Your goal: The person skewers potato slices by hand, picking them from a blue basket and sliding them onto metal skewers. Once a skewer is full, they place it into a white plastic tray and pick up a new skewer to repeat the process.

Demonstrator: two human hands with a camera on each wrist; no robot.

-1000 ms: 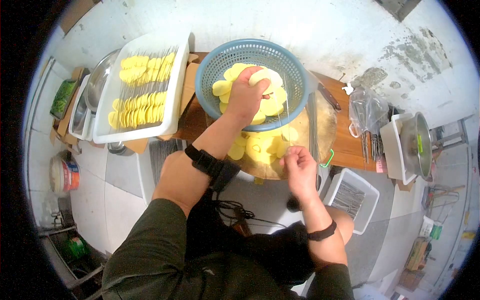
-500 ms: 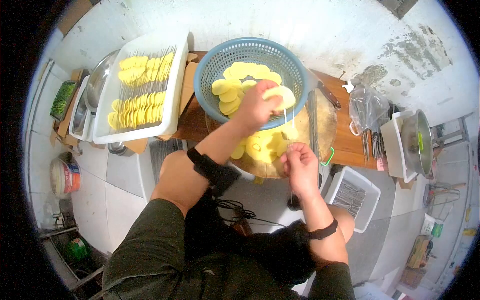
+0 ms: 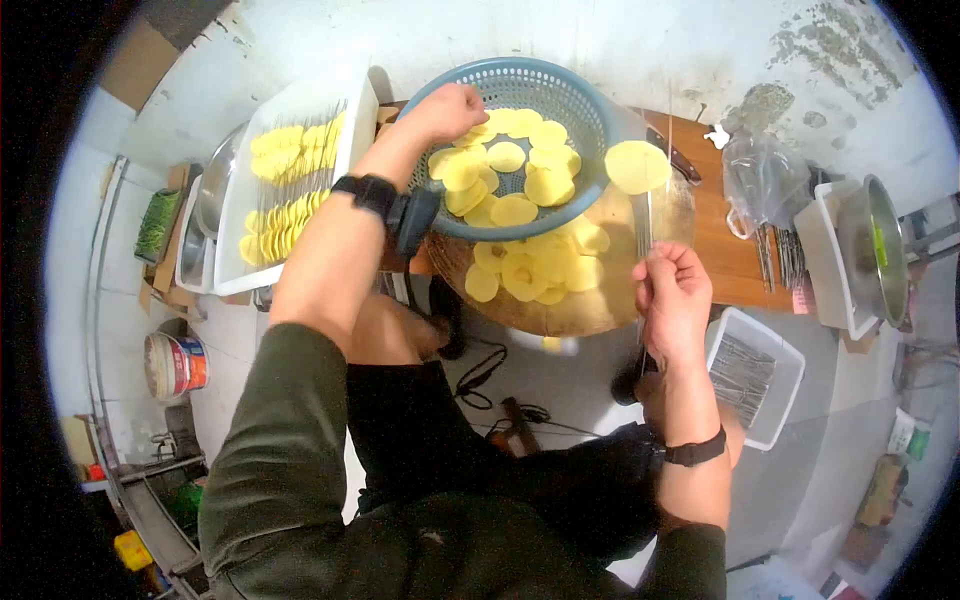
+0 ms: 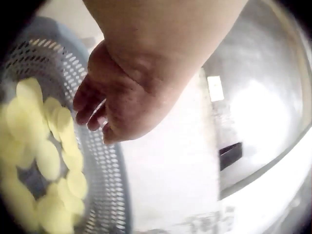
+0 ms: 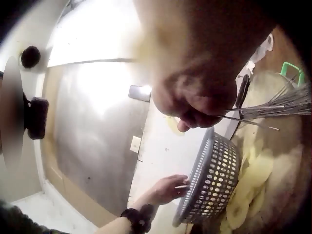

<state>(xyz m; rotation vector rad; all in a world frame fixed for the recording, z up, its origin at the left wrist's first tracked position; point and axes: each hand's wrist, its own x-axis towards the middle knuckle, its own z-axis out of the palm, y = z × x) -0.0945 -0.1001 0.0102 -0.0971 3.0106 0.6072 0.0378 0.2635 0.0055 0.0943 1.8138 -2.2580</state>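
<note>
My right hand (image 3: 676, 300) pinches a thin metal skewer, which stands upright with one round yellow slice (image 3: 638, 166) on it, right of the blue-grey basket (image 3: 600, 110). In the right wrist view, skewer ends (image 5: 265, 126) stick out beside that hand (image 5: 197, 97). Over the basket's left rim is my left hand (image 3: 448, 113), close to the yellow slices (image 3: 505, 156) inside. The left wrist view shows this hand (image 4: 129, 92) with loosely bent fingers and nothing visible in them. More slices (image 3: 540, 270) lie on the round wooden board (image 3: 600, 312) under the basket.
At left, a white tray (image 3: 232, 278) holds rows of skewered slices. Behind my right hand lie a knife (image 3: 675, 155) and a bundle of skewers. Further right are a plastic bag (image 3: 765, 180), a metal bowl (image 3: 880, 250) and a lower white bin (image 3: 780, 415) of skewers.
My left hand has let go of the slice and moved left across the basket to its rim. The slice now sits on the skewer in my right hand. The head view has shifted.
</note>
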